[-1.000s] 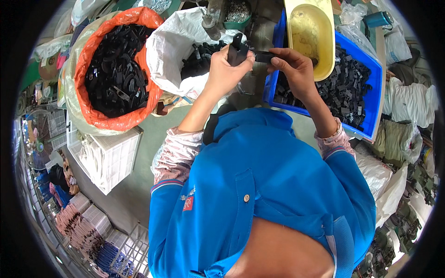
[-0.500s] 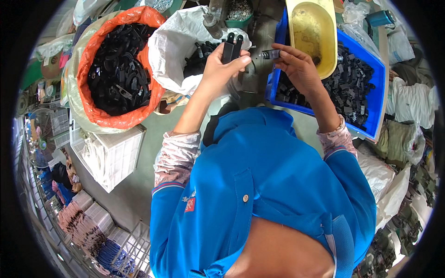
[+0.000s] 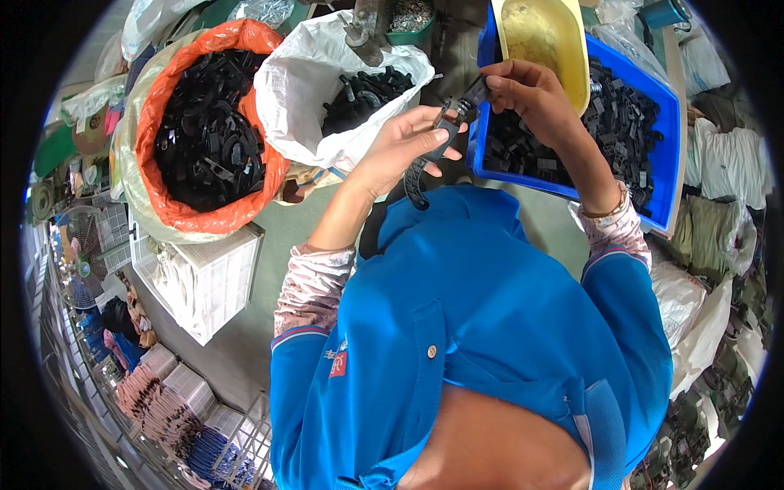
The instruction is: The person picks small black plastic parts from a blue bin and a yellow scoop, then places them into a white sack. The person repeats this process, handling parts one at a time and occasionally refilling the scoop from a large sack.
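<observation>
Black parts (image 3: pixel 448 126), two, one per hand (image 3: pixel 402 145)

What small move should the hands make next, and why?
I'd probably ease the small black block with a silvery metal end, in the right hand, toward the long black part with a curved end, in the left hand: the metal end points at that part's upper end, and the two look roughly in line. Whether they touch is unclear.

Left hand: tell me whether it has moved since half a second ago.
Yes. Judged against the white sack, the left hand has shifted down the picture and slightly right, toward the person's body.
</observation>
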Tool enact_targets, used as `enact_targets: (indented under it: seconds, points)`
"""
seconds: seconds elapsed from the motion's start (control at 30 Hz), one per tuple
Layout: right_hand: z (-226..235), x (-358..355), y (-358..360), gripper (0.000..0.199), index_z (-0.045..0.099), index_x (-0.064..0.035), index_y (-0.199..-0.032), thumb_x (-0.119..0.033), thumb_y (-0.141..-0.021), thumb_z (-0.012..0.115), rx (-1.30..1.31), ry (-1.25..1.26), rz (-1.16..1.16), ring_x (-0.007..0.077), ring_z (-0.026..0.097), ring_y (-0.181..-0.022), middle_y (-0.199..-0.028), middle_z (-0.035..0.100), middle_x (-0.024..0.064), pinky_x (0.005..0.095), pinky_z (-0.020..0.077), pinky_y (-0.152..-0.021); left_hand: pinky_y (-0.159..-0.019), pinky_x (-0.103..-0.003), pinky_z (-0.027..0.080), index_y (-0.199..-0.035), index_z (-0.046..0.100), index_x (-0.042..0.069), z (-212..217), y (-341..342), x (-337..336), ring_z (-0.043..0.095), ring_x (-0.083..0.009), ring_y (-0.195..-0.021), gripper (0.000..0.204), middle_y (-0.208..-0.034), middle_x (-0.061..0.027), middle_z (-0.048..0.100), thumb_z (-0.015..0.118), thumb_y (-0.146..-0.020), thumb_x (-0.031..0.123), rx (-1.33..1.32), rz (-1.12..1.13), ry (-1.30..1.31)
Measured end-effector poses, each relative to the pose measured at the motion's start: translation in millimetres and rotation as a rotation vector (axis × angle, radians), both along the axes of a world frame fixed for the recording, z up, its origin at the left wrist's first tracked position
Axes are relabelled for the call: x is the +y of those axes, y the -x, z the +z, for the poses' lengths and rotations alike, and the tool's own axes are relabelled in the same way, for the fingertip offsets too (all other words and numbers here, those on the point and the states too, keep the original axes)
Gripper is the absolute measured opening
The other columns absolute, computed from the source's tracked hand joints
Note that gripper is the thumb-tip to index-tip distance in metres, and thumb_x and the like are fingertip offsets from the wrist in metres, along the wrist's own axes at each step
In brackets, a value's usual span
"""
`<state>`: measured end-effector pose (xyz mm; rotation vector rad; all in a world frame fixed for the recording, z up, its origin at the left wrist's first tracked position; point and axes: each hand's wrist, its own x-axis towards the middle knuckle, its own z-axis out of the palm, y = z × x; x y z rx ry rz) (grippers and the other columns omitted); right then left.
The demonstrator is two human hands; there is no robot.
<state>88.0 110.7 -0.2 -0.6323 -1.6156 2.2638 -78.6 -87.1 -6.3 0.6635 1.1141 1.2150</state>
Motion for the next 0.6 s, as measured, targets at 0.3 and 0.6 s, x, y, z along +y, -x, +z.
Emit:
enact_targets:
  seconds: [0.3,0.6]
  points:
    - [-3,11,4,0.028,0.065,0.0008,-0.112,-0.018,-0.091,0.07,-0.116,-0.207,0.121,0.0097,0.063,-0.076,-0.089,0.066,0.0027,0.0247,0.0503,-0.072,-0.06,-0.025,0.053,-0.134,0.052,0.006,-1,-10,1,0.069,-0.0183,-0.095,0.039,-0.126,-0.0096,0.064,0.058,-0.099,0.023,-0.004,-0.007,0.027]
    - [-9,7,4,0.028,0.065,-0.0001,-0.11,-0.018,-0.09,0.072,-0.127,-0.188,0.171,0.0109,0.064,-0.078,-0.091,0.065,0.0032,0.0254,0.0524,-0.074,-0.06,-0.026,0.054,-0.134,0.051,0.005,-9,-14,5,0.069,-0.0191,-0.095,0.039,-0.127,-0.012,0.063,0.058,-0.099,0.022,-0.041,0.03,0.022]
